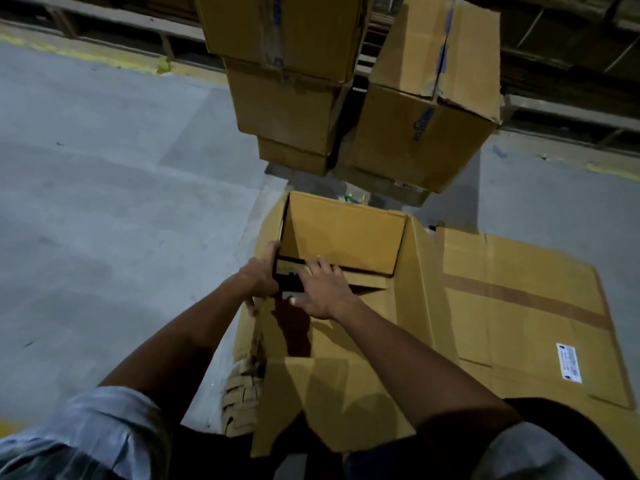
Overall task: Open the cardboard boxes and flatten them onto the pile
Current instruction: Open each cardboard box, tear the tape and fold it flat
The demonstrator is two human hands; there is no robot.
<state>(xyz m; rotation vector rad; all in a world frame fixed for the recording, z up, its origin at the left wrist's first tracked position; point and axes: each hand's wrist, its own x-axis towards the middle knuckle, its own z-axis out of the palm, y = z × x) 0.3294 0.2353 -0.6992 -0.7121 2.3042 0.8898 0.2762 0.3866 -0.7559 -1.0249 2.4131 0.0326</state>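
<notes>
An open brown cardboard box [343, 233] stands in front of me on a pile of flattened cardboard [526, 313]. My left hand [259, 275] grips the box's left wall at its upper edge, fingers curled over it. My right hand [322, 289] lies flat, fingers spread, on an inner flap near the same corner, pressing on it. A near flap [329, 393] of the box hangs toward me between my arms.
A stack of closed cardboard boxes [287, 109] rises behind the open box, with another large box [422, 126] tilted to its right. Grey concrete floor [104, 202] spreads to the left. Wooden pallets [571, 39] line the back, along a yellow floor line.
</notes>
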